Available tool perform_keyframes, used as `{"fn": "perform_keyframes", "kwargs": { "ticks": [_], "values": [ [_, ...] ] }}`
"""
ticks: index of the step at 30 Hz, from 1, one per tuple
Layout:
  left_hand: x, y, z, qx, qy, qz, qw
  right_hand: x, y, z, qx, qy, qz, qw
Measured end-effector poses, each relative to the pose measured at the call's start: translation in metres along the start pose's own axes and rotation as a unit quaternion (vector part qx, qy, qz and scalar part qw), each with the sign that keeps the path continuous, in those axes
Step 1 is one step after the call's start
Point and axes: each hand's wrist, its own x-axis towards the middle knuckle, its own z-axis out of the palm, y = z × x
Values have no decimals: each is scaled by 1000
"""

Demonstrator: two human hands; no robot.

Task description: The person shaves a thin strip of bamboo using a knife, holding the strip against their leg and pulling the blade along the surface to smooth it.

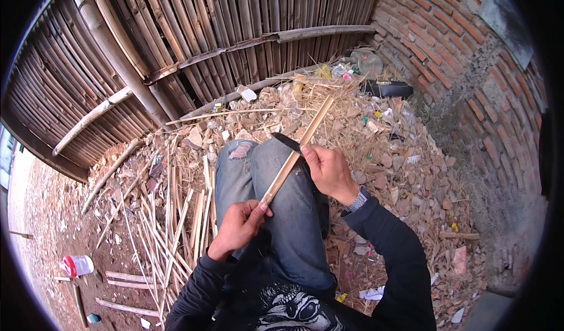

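A split bamboo strip (282, 174) slants over my jeans-clad knees (281, 225), its far end up and to the right. My left hand (239, 224) is closed round the near end of it, thumb on top. In my right hand (331, 171) is a knife with a dark curved blade (285, 141). The blade lies across the strip a little past its middle and touches it; its handle is hidden in my fist. My right thumb rests by the strip where the blade crosses.
Several loose bamboo strips (167, 237) lie on the ground to my left, with a clear tub with a red lid (78, 266) farther left. A bamboo fence (235, 13) stands ahead, a brick wall (435, 43) at right. Rubble and litter (388, 160) cover the ground; a black object (388, 88) lies by the corner.
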Motion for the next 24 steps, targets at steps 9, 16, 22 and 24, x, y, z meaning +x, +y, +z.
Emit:
{"fn": "perform_keyframes", "kwargs": {
  "ticks": [9, 16, 22, 24],
  "values": [
    [3, 1, 8, 56, 33, 36, 997, 55, 35, -11, -70, 66, 28, 995],
    [11, 4, 12, 22, 27, 5, 999, -26, -7, 25, -42, -16, -28, 999],
    [19, 16, 5, -209, -72, -100, 970, -36, -16, -11, 33, -116, 15, 993],
    [12, 10, -1, -243, -87, -120, 958, -14, -8, -18, 21, -56, 32, 998]
  ]
}}
